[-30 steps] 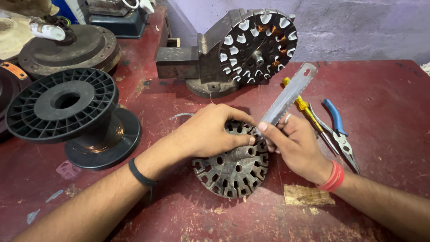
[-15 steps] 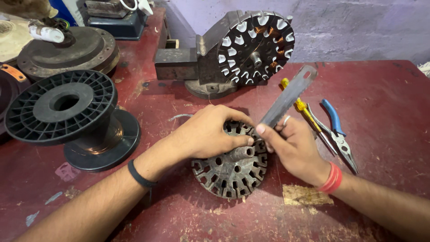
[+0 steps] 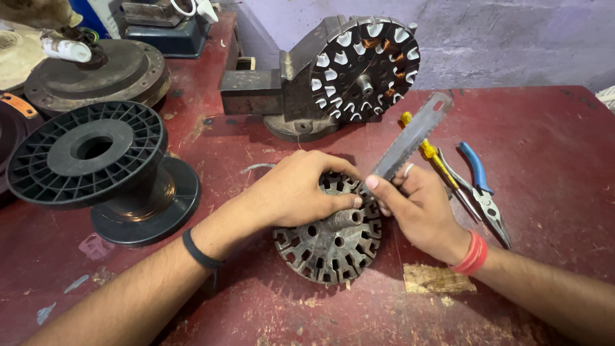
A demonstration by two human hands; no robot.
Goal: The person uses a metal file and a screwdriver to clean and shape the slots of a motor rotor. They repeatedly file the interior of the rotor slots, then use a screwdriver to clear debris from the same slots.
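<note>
Stator [image 3: 330, 247]: dark slotted steel disc with a stub shaft at its centre, lying flat on the red table [image 3: 551, 141], front centre. Left hand [image 3: 298, 189] curled over its upper rim, thumb by the shaft, holding it down. Right hand [image 3: 419, 208] pinches a hacksaw blade [image 3: 407, 138], tip at a slot on the rim. Pliers [image 3: 480, 192] just right.

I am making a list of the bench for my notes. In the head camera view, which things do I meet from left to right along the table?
Black plastic spool → left hand → slotted metal stator core → right hand holding a flat saw blade → blue-handled pliers.
</note>
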